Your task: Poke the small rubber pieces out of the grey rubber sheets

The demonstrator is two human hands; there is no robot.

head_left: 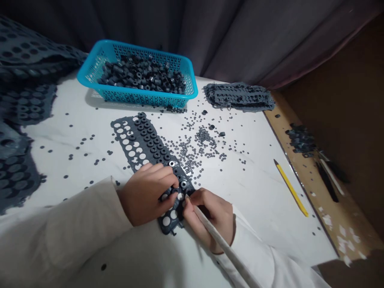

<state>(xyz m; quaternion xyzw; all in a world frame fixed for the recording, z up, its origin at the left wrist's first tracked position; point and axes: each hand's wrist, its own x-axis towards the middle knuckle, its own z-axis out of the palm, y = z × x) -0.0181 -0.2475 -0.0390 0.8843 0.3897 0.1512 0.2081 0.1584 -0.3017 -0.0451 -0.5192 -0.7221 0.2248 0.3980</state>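
Note:
A dark grey rubber strip with rows of round holes lies aslant on the white tabletop. Black rings fill many holes along its right side; white shows through the open holes at left. My left hand rests on the strip's lower half, fingers curled and pressing it, thumb and forefinger close to a ring. From the right, my right hand pinches a long, pale stick-like tool, its tip at the strip's right edge near my left thumb. The tool's exact kind is unclear, and my fingers hide part of the strip.
A blue plastic basket of black rings stands behind. Small dark discs are scattered over the white table. A stack of grey strips lies back right, a yellow pencil at right. Perforated sheets are heaped at left.

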